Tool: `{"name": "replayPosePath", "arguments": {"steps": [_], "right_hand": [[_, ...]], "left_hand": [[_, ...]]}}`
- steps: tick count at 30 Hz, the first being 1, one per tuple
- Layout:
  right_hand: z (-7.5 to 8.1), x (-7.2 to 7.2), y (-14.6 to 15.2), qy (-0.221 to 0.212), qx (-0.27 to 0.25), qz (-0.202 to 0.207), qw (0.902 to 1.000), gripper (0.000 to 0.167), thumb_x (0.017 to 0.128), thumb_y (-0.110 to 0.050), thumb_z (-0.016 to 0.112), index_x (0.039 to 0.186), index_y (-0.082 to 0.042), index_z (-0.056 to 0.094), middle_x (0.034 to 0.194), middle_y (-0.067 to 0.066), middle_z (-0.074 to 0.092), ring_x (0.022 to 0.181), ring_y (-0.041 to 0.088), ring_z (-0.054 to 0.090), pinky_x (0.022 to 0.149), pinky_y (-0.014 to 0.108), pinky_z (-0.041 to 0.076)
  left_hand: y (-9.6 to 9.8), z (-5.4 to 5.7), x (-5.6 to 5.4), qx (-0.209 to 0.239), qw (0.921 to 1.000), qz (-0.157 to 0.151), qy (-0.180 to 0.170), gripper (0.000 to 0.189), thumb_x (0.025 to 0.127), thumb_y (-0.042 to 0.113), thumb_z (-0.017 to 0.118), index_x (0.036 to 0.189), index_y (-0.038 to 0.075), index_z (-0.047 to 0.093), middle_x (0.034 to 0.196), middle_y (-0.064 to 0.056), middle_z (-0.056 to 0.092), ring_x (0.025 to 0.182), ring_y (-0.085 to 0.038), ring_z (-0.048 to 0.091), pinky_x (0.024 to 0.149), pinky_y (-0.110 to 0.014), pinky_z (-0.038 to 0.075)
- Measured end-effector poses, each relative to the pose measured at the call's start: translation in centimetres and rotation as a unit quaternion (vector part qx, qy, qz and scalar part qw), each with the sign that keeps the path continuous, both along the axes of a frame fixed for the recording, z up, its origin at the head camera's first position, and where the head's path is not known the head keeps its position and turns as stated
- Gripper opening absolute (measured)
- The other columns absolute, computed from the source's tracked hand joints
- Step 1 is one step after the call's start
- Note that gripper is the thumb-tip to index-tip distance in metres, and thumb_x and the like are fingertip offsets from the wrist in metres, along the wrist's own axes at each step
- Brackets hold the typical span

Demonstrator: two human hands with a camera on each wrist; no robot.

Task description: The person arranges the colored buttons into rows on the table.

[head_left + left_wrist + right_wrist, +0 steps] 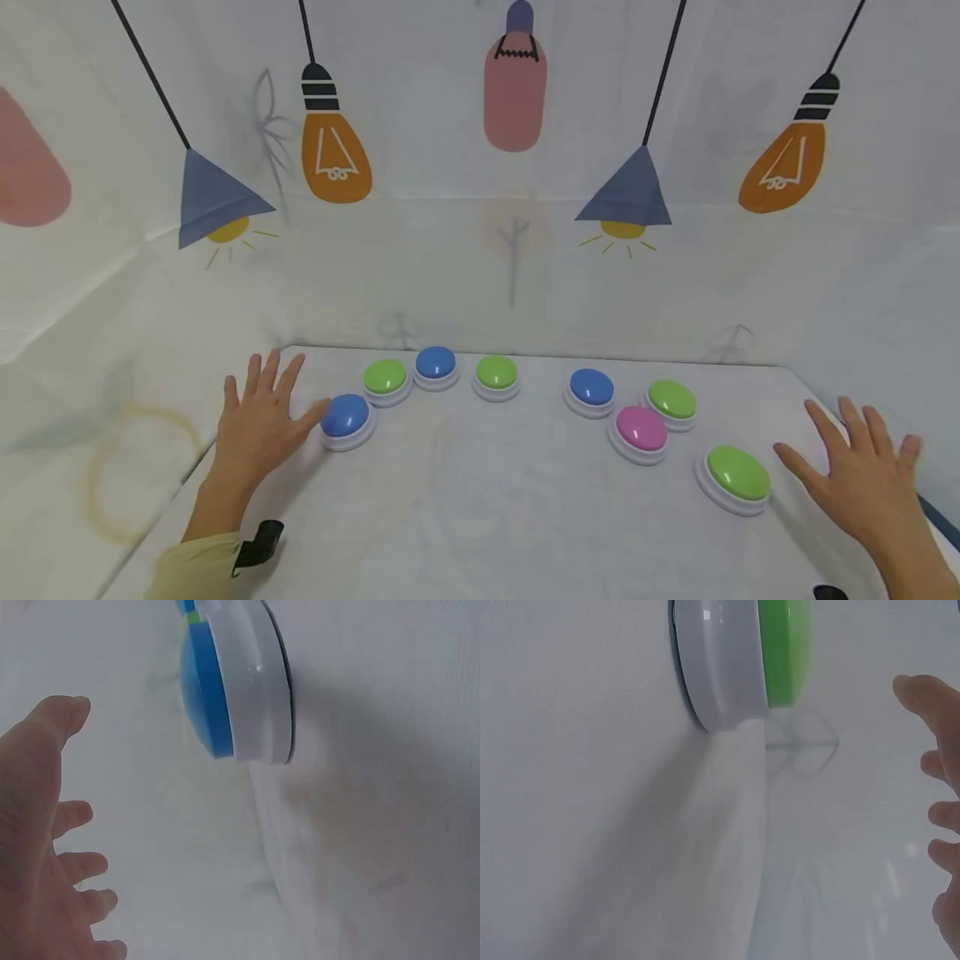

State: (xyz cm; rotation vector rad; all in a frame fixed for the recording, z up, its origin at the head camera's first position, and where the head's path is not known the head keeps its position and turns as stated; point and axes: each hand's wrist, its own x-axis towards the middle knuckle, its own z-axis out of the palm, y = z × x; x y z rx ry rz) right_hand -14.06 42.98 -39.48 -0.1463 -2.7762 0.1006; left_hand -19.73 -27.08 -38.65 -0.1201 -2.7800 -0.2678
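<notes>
My left hand (262, 425) is held above the left side of the white table, fingers spread and holding nothing. Its thumb is nearest to a blue push button (345, 416) on a round white base; the left wrist view shows a gap between the thumb (64, 716) and the blue dome (204, 690). On the right, my right hand (862, 475) hovers with spread fingers, grasping nothing. Closest to it is a large green push button (738, 473), and the right wrist view shows the green dome (784, 652) apart from the fingers (930, 697).
Other push buttons form an arc: green (386, 377), blue (436, 362) and green (497, 372) at the back, then blue (592, 387), green (672, 400) and pink (641, 429) to the right. A white cloth (420, 267) printed with lamps hangs behind the table (480, 517).
</notes>
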Motion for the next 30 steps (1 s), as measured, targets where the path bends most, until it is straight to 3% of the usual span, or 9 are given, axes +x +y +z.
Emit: {"name": "replayPosePath", "arguments": {"steps": [7, 13, 18, 24, 30], "right_hand": [[0.2, -0.7, -1.7, 0.011, -0.01, 0.036, 0.9993, 0.093, 0.092, -0.057, 0.058, 0.154, 0.001, 0.019, 0.154, 0.039, 0.008, 0.143, 0.057, -0.004, 0.109, 0.074, -0.011], [0.4, -1.8, -3.8, 0.022, -0.043, 0.082, 0.9955, 0.087, 0.093, -0.05, 0.061, 0.152, 0.002, 0.025, 0.154, 0.039, 0.011, 0.143, 0.057, 0.0, 0.109, 0.071, -0.014], [0.8, -3.0, -6.3, 0.021, -0.063, 0.108, 0.992, 0.085, 0.093, -0.047, 0.063, 0.153, -0.001, 0.025, 0.155, 0.038, 0.012, 0.145, 0.055, 0.003, 0.113, 0.067, -0.014], [1.2, -4.0, -9.4, 0.032, -0.073, 0.143, 0.9865, 0.081, 0.089, -0.032, 0.071, 0.152, -0.001, 0.029, 0.154, 0.036, 0.019, 0.144, 0.054, 0.01, 0.116, 0.066, -0.008], [1.6, -5.1, -12.0, 0.011, -0.097, 0.168, 0.981, 0.08, 0.09, -0.035, 0.069, 0.152, -0.003, 0.03, 0.156, 0.033, 0.018, 0.144, 0.054, 0.012, 0.117, 0.063, -0.009]], "left_hand": [[2.2, -0.1, -0.6, 0.005, 0.9992, -0.04, 0.007, 0.083, 0.093, 0.055, 0.056, 0.153, 0.004, 0.029, 0.158, -0.032, 0.02, 0.147, -0.05, 0.008, 0.113, -0.072, 0.003], [4.4, -0.2, -1.0, -0.001, 0.9987, -0.051, -0.007, 0.085, 0.091, 0.054, 0.06, 0.154, 0.005, 0.029, 0.159, -0.029, 0.02, 0.148, -0.048, 0.009, 0.115, -0.069, 0.004], [6.6, -0.3, -1.5, -0.004, 0.9978, -0.067, 0.003, 0.086, 0.089, 0.055, 0.062, 0.153, 0.006, 0.033, 0.159, -0.027, 0.024, 0.148, -0.047, 0.015, 0.116, -0.068, 0.009], [9.0, 0.1, -2.4, 0.0, 0.996, -0.089, 0.011, 0.084, 0.088, 0.056, 0.062, 0.153, 0.009, 0.035, 0.159, -0.024, 0.028, 0.148, -0.045, 0.017, 0.116, -0.068, 0.012], [11.0, 0.7, -3.0, 0.003, 0.9942, -0.107, 0.008, 0.085, 0.089, 0.059, 0.06, 0.154, 0.011, 0.035, 0.16, -0.02, 0.028, 0.149, -0.042, 0.017, 0.116, -0.067, 0.013]]}}
